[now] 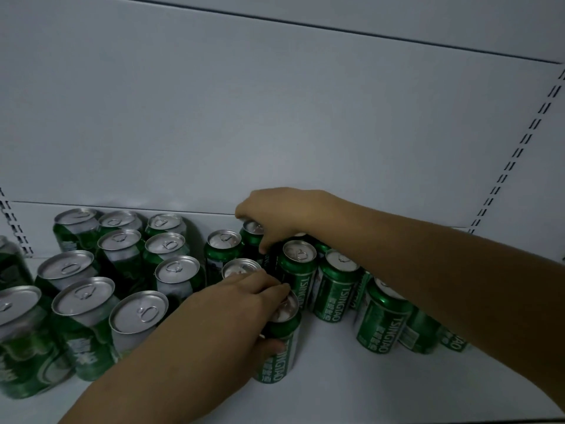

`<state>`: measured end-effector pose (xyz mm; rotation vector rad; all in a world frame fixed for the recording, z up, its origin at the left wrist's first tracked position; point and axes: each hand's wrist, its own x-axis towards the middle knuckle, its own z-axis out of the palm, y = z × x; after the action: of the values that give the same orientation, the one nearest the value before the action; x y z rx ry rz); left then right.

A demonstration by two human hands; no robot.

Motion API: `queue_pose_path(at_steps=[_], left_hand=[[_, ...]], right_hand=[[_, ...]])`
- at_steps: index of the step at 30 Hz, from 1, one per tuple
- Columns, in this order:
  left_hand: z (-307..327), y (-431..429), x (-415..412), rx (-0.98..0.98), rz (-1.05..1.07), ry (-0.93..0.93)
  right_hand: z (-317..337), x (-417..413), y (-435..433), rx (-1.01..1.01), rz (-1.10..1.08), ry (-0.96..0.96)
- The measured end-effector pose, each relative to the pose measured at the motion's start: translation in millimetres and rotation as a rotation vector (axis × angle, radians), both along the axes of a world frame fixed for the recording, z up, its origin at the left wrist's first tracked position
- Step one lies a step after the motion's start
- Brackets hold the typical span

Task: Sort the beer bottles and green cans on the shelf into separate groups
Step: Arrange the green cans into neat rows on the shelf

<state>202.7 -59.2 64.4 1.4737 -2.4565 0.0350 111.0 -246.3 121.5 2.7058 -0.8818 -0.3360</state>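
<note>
On a white shelf (336, 371) stand two sorts of green cans. Wide cans with silver upper bands (91, 310) crowd the left side. Slimmer Tsingtao cans (333, 289) stand in the middle and to the right. My left hand (244, 304) wraps around the top of a front Tsingtao can (276, 353), thumb on its near side. My right hand (275, 215) reaches to the back row, with its fingers closed over the top of a rear Tsingtao can (252, 240). My right forearm hides part of several cans on the right. No bottles are in view.
The white back panel (275, 117) rises straight behind the cans. Slotted uprights stand at the left edge (12, 221) and the right edge (519, 148). Bare shelf surface lies in front of the right-hand cans, near the front edge.
</note>
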Motion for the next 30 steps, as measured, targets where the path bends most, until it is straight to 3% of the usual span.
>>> queue_pose_path(at_steps=[9,15,20,22,25,30], left_hand=[[1,3,-3,-0.023,0.016,-0.029],[-7,6,3,-0.018,0.074,-0.019],[-2,4,-1,-0.013,0.058,0.018],[0,1,0,-0.024,0.032,-0.061],[3,-4,3,-0.057,0.03,-0.208],[10,-15,-5,-0.104,0.014,-0.238]], right_hand=[[-2,-1,-16,-0.209,0.151,0.138],[54,-16,4,-0.265,0.11,0.039],[131,-86,57,-0.166,0.061,-0.258],[142,-115,80,-0.071,0.03,-0.289],[127,-144,105,0.026,-0.026,-0.257],[61,-160,114,0.146,-0.075,-0.189]])
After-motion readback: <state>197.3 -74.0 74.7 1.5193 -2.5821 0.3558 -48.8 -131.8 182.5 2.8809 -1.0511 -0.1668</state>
